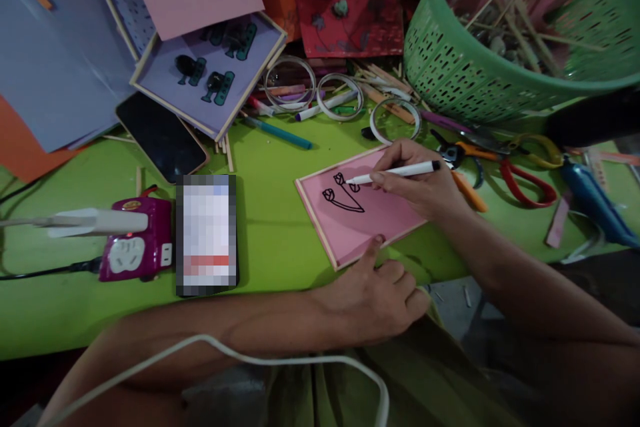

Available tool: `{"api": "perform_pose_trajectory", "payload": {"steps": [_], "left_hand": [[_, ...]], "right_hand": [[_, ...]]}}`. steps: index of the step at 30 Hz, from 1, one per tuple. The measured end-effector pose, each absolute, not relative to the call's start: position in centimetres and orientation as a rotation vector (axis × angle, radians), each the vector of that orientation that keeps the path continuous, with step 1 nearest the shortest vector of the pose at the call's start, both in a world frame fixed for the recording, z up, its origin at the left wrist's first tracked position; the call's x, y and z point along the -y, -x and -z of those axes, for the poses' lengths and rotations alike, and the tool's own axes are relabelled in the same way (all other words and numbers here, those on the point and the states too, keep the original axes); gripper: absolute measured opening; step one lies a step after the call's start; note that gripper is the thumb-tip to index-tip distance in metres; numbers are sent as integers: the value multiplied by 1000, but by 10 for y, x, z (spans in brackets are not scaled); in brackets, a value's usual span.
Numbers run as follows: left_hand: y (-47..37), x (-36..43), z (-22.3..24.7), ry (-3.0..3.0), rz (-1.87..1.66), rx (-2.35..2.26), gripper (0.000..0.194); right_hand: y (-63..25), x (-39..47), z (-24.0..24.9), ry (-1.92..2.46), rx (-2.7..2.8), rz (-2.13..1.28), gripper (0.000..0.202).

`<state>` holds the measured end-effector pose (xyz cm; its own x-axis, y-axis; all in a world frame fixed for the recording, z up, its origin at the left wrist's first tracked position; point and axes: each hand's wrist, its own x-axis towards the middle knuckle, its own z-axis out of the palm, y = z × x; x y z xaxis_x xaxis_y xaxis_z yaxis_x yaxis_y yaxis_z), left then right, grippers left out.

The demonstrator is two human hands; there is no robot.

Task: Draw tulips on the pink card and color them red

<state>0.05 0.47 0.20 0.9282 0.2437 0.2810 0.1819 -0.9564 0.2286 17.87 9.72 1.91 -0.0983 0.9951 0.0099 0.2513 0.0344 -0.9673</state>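
The pink board [367, 221] lies by the desk's [280, 240] near edge, long axis slanting far-right; the right hand [423, 187] — over it — pinches the white marker [414, 169], tip leftward. The left hand [377, 293] touches the board's near rim, grasping nothing.

The right hand [417, 180] grips a white marker [400, 172] with a black end between its fingers, the tip at a black line drawing of flowers [328, 195] on a pink panel [360, 233] edged with thin wooden strips. The left hand [375, 297] lies nearer the body, index finger extended to the panel's near edge. The panel rests on a green desk [280, 240]. To its left, a blurred-screen phone [207, 230] lies just beside a magenta socket adapter [163, 217]; a dark-screened phone [163, 137] lies beyond. Behind the panel are three tape rolls [340, 117]. At right: red-handled scissors [547, 200], a blue glue gun [595, 203] and a green perforated basket [445, 60] containing sticks [525, 30].
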Motion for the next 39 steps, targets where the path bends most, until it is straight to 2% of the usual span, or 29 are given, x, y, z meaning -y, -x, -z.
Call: {"api": "perform_pose_trajectory", "payload": {"steps": [9,15,39], "left_hand": [[1,-6,-4,-2897,-478,-327,17],[0,-5,-3,-2896,-506,-334,21],[-1,-5,-1,-2902,-491,-324,20]], "right_hand": [[-181,-98,-17,1298,1482,-1155,22],[-182,-99,-17,1281,1513,-1129,20],[-182,-96,-19,1325,1481,-1149,23]]}}
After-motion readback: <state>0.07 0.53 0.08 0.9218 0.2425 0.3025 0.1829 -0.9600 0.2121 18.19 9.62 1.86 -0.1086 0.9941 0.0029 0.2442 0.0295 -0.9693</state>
